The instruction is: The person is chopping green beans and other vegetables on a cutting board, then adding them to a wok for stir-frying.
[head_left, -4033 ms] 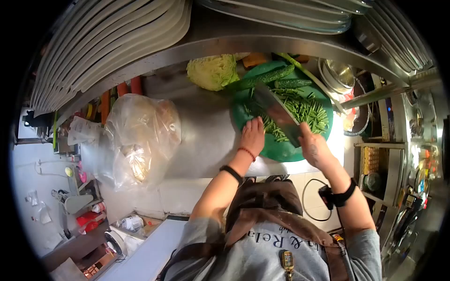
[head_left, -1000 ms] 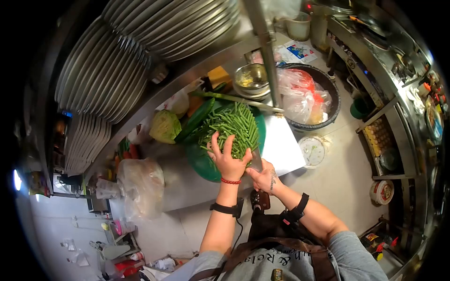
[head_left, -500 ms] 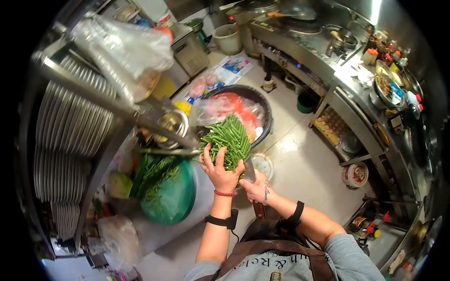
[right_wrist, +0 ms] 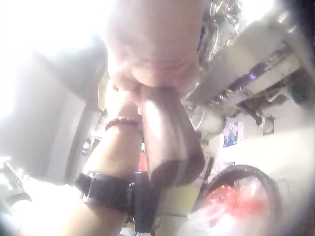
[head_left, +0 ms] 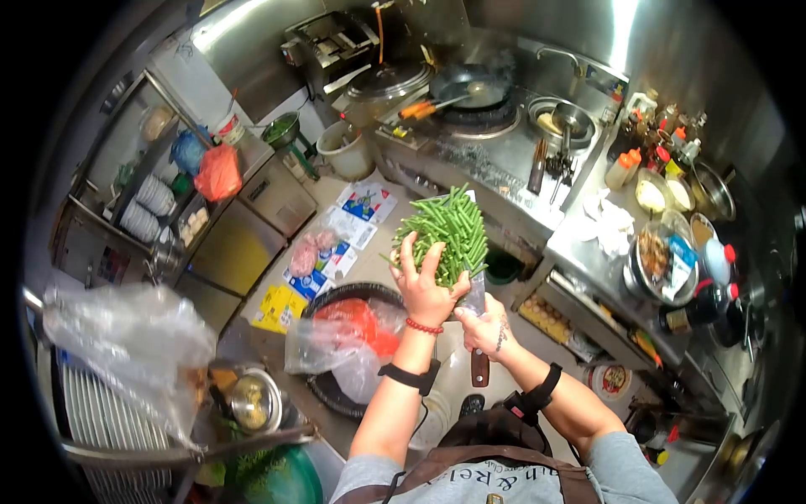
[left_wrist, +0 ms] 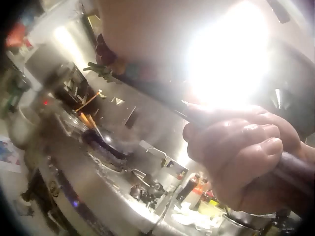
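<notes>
Beans [head_left: 445, 231], green and cut short, lie heaped on the flat blade of a cleaver [head_left: 475, 296] held in the air at the centre of the head view. Left hand [head_left: 424, 286] presses the heap from 7 o'clock with its fingers spread. Right hand [head_left: 487, 329], at 5 o'clock, curls its fingers round the wooden handle [right_wrist: 170, 142]. A wok [head_left: 470, 84] sits at 12 o'clock and a black basin [head_left: 348, 291] at 8 o'clock.

Done chopping on the green cutting board [head_left: 294, 483]. Now hauling the green beans [head_left: 445, 228] off it, piled on the cleaver [head_left: 476, 304], with left hand [head_left: 426, 287] pressed on the heap and right hand [head_left: 487, 330] gripping the handle, well away from that board.
</notes>
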A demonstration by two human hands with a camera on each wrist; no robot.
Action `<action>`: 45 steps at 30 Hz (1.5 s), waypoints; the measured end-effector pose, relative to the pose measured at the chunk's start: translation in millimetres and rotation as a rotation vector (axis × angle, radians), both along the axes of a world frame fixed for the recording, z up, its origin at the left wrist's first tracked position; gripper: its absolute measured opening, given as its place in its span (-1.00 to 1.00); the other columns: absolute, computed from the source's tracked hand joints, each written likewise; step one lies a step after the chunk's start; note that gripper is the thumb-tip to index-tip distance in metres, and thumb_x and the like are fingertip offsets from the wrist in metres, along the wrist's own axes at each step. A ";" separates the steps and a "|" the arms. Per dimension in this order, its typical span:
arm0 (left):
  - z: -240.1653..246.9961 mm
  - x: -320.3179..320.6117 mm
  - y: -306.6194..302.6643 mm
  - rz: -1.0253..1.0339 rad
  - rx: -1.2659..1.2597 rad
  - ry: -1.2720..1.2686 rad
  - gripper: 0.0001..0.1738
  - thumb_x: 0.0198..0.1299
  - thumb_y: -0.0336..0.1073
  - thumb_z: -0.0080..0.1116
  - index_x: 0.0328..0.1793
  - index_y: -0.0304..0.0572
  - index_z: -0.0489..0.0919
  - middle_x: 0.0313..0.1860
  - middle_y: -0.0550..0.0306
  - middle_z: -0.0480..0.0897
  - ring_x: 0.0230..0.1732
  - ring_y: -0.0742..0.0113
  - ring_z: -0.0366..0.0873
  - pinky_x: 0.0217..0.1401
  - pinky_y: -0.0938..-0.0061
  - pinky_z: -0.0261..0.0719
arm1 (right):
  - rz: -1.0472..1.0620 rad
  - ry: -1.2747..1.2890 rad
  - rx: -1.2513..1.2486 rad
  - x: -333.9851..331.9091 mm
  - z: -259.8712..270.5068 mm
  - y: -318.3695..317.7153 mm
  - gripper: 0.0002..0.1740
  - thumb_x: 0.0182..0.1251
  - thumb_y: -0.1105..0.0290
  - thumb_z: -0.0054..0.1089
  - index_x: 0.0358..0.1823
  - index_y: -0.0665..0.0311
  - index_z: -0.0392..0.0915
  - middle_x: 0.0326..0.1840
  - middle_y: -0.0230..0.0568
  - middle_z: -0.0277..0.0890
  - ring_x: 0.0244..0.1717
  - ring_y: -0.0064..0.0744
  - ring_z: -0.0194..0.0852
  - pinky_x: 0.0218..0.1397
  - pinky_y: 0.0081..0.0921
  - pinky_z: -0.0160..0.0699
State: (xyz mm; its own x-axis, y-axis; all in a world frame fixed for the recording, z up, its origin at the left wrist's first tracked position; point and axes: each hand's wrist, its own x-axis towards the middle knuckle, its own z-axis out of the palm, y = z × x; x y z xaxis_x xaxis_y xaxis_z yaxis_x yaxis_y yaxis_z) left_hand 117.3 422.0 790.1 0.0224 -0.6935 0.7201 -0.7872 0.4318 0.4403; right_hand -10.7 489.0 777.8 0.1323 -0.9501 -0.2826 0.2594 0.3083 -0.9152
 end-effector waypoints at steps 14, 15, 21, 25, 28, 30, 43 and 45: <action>42.7 -155.1 -394.9 -0.129 -0.086 0.107 -0.34 -0.30 -0.02 0.46 0.05 0.04 0.62 0.33 -0.08 0.37 0.28 -0.26 0.28 0.37 -0.07 0.24 | -0.214 0.122 -0.143 -138.5 44.5 -378.6 -0.79 0.35 0.46 0.19 -0.19 0.20 0.28 -0.67 -0.42 0.27 -0.83 -0.59 0.16 -0.80 -0.49 0.34; 45.6 -161.1 -425.9 -0.179 -0.030 0.147 -0.33 -0.30 0.00 0.46 0.07 0.07 0.62 0.37 -0.05 0.30 0.36 -0.36 0.18 0.44 -0.15 0.14 | -0.207 0.147 -0.163 -145.0 46.9 -410.2 -0.78 0.34 0.46 0.20 -0.20 0.20 0.28 -0.67 -0.41 0.28 -0.83 -0.58 0.17 -0.79 -0.49 0.33; 21.5 -187.1 -617.4 -0.264 0.124 0.301 -0.29 -0.24 -0.03 0.51 0.15 0.03 0.58 0.38 -0.05 0.32 0.39 -0.07 0.29 0.52 -0.15 -0.03 | -0.216 0.273 -0.143 -163.2 62.3 -587.5 -0.79 0.30 0.47 0.18 -0.17 0.28 0.30 -0.67 -0.36 0.29 -0.79 -0.54 0.23 -0.71 -0.47 0.40; -43.7 -194.9 -746.9 -0.296 0.276 0.508 -0.31 -0.09 -0.03 0.48 0.22 0.03 0.54 0.33 -0.18 0.40 0.40 -0.09 0.29 0.47 0.11 0.18 | -0.175 0.468 -0.073 -169.1 49.4 -708.3 -0.85 0.15 0.54 0.14 -0.32 0.41 0.36 -0.63 -0.15 0.42 -0.71 -0.33 0.43 -0.67 -0.38 0.48; -82.4 -183.6 -813.0 -0.316 0.452 0.513 -0.34 0.15 -0.04 0.29 0.40 0.09 0.44 0.45 -0.30 0.31 0.45 -0.13 0.27 0.42 0.19 0.31 | -0.095 0.929 -0.064 -191.6 25.2 -758.2 -0.81 0.08 0.51 0.08 -0.33 0.53 0.50 -0.50 0.13 0.56 -0.47 -0.05 0.63 -0.42 -0.25 0.61; -71.1 -162.3 -826.4 -0.424 0.582 0.621 -0.41 0.25 -0.10 0.18 0.40 -0.01 0.43 0.37 -0.31 0.42 0.41 -0.10 0.36 0.40 0.24 0.33 | -0.088 1.336 -0.163 -201.8 8.2 -767.4 -0.65 0.09 0.41 0.11 -0.17 0.57 0.58 -0.30 0.29 0.63 -0.24 0.16 0.68 -0.17 -0.20 0.66; -4.3 -31.7 -533.3 -0.793 0.678 1.399 -0.62 0.51 -0.14 -0.11 0.23 -0.25 0.46 0.18 -0.03 0.61 0.18 0.19 0.59 0.22 0.38 0.53 | -0.447 -0.352 0.112 -211.9 25.5 -498.5 -0.91 0.35 0.55 0.00 -0.35 0.30 0.32 -0.57 -0.35 0.28 -0.67 -0.58 0.14 -0.60 -0.56 0.25; -25.4 -2.3 -417.7 -0.659 0.776 1.317 -0.62 0.51 -0.14 -0.12 0.22 -0.27 0.46 0.18 -0.03 0.60 0.17 0.21 0.60 0.23 0.39 0.54 | -0.361 -0.365 0.164 -189.9 22.8 -449.9 -0.89 0.34 0.54 0.01 -0.36 0.29 0.30 -0.57 -0.36 0.26 -0.66 -0.59 0.14 -0.59 -0.56 0.24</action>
State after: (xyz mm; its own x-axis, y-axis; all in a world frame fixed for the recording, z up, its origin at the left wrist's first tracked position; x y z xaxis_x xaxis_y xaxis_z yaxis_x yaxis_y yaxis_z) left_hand 114.9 4.3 764.7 -0.1281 -0.9905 -0.0508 0.4891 -0.1077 0.8656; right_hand -200.6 39.1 800.5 -0.0775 -0.9005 -0.4279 0.6681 0.2717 -0.6928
